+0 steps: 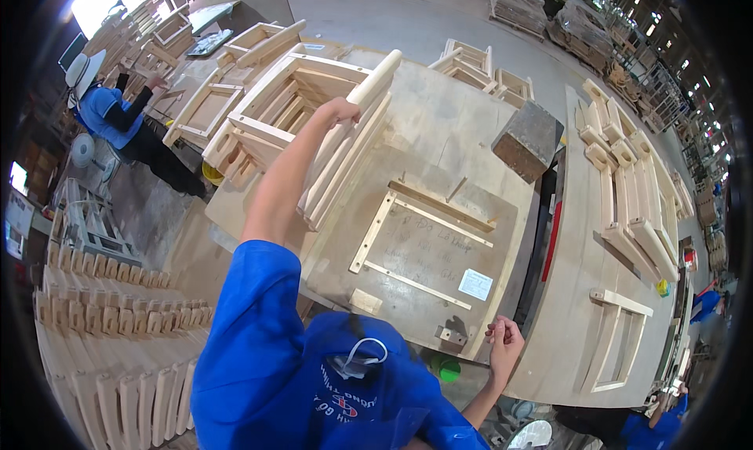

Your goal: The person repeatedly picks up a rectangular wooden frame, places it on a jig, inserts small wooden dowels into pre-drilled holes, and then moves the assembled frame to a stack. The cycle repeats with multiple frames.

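Note:
My left hand [343,111] reaches across to a stack of pale wooden frames [306,85] on the workbench. Its fingers are closed around a long side rail at the stack's right side. Near the front edge of the bench is my right hand [506,342], its fingers loosely curled with nothing visible in them. Between the hands lies a flat jig board [423,281] with wooden strips fixed on it, handwriting and a small white label [475,284]. A small wood block [365,301] sits at its near left.
A heavy block [527,140] rests on the bench's far right. More wooden frames [639,191] lie on the right-hand table past a dark gap. Stacked wooden parts [118,356] stand at lower left. A co-worker in a white hat [110,113] works at far left.

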### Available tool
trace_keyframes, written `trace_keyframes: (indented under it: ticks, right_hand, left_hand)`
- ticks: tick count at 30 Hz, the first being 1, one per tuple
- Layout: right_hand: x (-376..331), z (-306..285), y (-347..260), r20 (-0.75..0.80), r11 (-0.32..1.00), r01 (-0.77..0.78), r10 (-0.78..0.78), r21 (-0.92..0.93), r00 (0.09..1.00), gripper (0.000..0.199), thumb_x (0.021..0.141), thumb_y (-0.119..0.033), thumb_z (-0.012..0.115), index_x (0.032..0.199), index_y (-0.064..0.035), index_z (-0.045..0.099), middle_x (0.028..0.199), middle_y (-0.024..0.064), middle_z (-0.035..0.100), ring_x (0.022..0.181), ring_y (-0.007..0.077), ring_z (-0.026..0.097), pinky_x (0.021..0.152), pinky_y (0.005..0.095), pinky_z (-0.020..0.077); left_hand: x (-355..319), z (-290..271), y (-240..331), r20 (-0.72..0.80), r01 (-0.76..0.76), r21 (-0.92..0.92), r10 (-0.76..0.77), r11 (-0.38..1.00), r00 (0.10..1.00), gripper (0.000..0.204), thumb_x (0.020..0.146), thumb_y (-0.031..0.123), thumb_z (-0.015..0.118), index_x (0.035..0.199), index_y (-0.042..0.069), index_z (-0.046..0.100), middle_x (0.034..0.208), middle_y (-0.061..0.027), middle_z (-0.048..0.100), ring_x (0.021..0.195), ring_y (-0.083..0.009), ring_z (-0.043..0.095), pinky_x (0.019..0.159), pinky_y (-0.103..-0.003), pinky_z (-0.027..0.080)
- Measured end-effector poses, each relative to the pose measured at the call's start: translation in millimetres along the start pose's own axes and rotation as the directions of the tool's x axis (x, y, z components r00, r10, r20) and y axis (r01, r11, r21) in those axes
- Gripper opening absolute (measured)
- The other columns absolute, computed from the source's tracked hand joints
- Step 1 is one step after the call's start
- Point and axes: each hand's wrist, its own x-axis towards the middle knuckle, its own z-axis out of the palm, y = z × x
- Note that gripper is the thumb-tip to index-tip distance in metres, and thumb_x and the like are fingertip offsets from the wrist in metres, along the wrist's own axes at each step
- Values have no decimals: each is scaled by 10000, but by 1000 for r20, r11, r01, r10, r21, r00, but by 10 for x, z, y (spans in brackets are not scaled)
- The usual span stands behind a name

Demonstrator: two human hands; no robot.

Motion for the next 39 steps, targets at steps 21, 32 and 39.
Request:
trace_keyframes:
  ticks: [21, 32, 39]
  right_hand:
    - [3, 204, -38, 85, 995, -23, 31, -92, 996, 254, 959, -162, 609, 1099, 49, 628, 849, 82, 662, 760, 118, 628, 699, 254, 515]
    - [17, 274, 4, 83, 984, -12, 27, -179, 996, 264, 943, -167, 623, 1102, 43, 638, 841, 76, 662, 775, 120, 629, 702, 256, 513]
    - [-14, 348, -2, 76, 976, 40, -24, -214, 997, 271, 922, -187, 654, 1067, 42, 657, 814, 75, 661, 738, 114, 607, 673, 263, 503]
  left_hand:
    - [-15, -86, 26, 5, -26, -63, 26, 998, 1000, 344, 583, 205, 703, 838, -23, 733, 932, -203, 681, 821, -292, 637, 721, -403, 508]
    - [-289, -172, 210, -8, -37, 60, 38, 998, 999, 321, 607, 217, 715, 832, -11, 734, 828, -193, 687, 750, -291, 663, 681, -389, 530]
    - [-639, -387, 564, -652, -184, 489, 498, 853, 572, 484, 721, 389, 700, 962, -31, 715, 959, -252, 702, 902, -362, 694, 797, -432, 549]
